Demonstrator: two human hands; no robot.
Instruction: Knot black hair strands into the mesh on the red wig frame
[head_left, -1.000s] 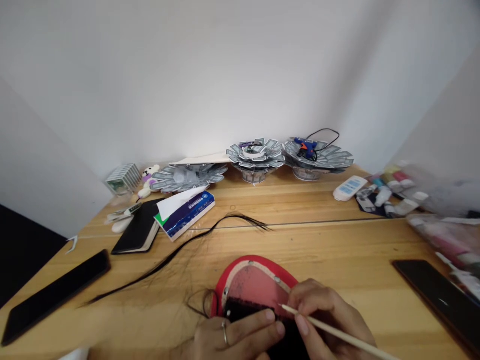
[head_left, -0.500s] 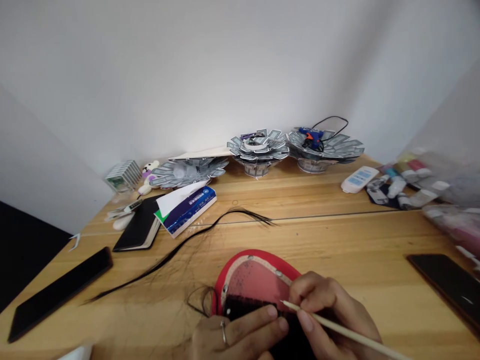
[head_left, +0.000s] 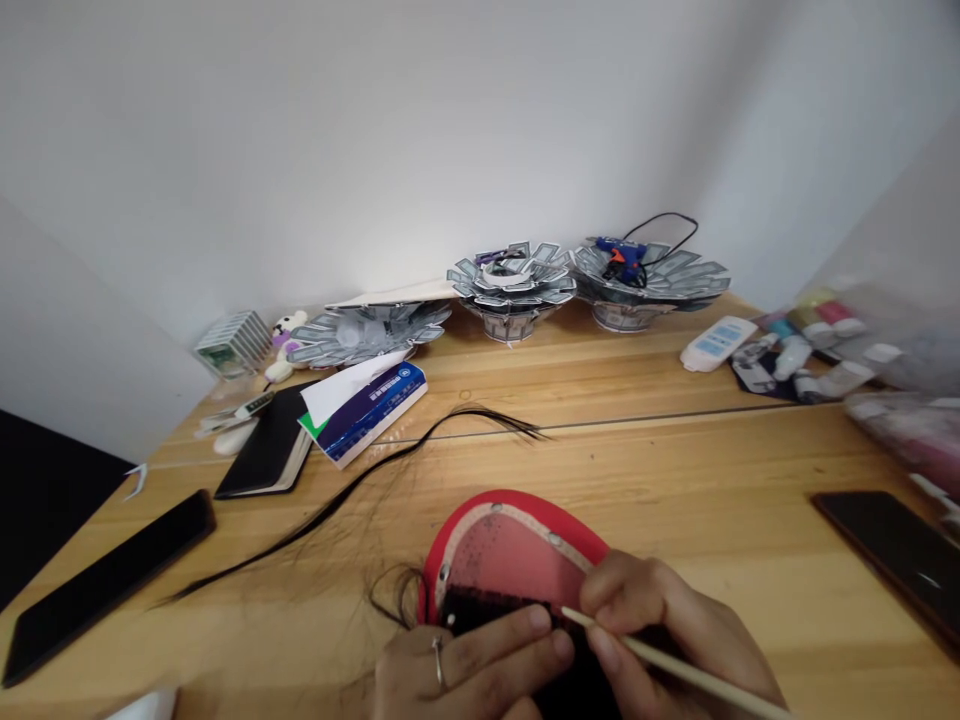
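Note:
At the bottom centre, a red rounded pad [head_left: 540,500] carries a pink mesh [head_left: 517,545] with a pale border held by several pins. Black hair [head_left: 495,603] covers the mesh's near part. My left hand [head_left: 465,665], with a ring on it, rests with its fingers laid flat over this hair. Pinched in my right hand [head_left: 660,630] is a slim pale wooden stick [head_left: 675,665], tapering to a point. The point meets the hair's edge beside my left fingertips; its very end is hard to make out.
A long black hair strand [head_left: 360,488] lies left of the pad. Behind it are a blue tissue pack [head_left: 375,412] and a black notebook [head_left: 266,450]. Grey paper bowls [head_left: 510,290] line the wall, one bearing a glue gun [head_left: 622,258]. A phone [head_left: 892,560] lies at right.
The view has shifted slightly, moving the background up and left. The stick's tip now sits lower against the hair's edge. Both hands keep nearly the same pose.

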